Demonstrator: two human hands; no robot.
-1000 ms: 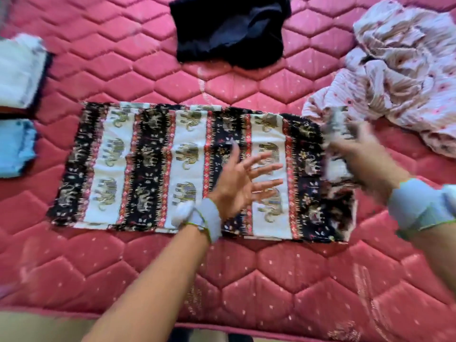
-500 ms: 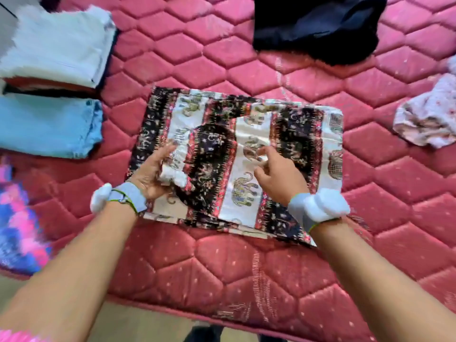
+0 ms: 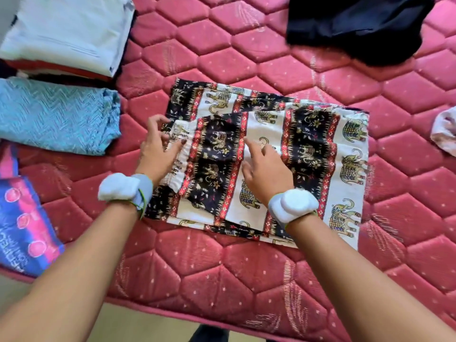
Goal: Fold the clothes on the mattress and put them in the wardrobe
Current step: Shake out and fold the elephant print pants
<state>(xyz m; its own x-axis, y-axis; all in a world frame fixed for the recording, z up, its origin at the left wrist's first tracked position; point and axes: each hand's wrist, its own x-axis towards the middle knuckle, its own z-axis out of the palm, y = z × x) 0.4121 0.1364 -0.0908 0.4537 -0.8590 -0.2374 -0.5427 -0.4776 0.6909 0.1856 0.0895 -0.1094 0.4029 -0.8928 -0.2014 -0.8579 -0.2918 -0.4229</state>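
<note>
Elephant-print cloth [image 3: 308, 154], spread long a second ago, is now lying folded over mid-mattress [image 3: 246, 280]; we are flattening it, left hand [image 3: 158, 154] loosely open pressing its gathered edge, right hand [image 3: 265, 171] pointing, gripping nothing. Wardrobe trip is still waiting.

From my view the crumpled black garment [image 3: 355, 28] runs off the top edge, the pale floral cloth [image 3: 445, 134] is cut by the right edge, and the white folded stack [image 3: 66, 30] and pink-and-blue printed fabric [image 3: 22, 223] leave the left edge.
</note>
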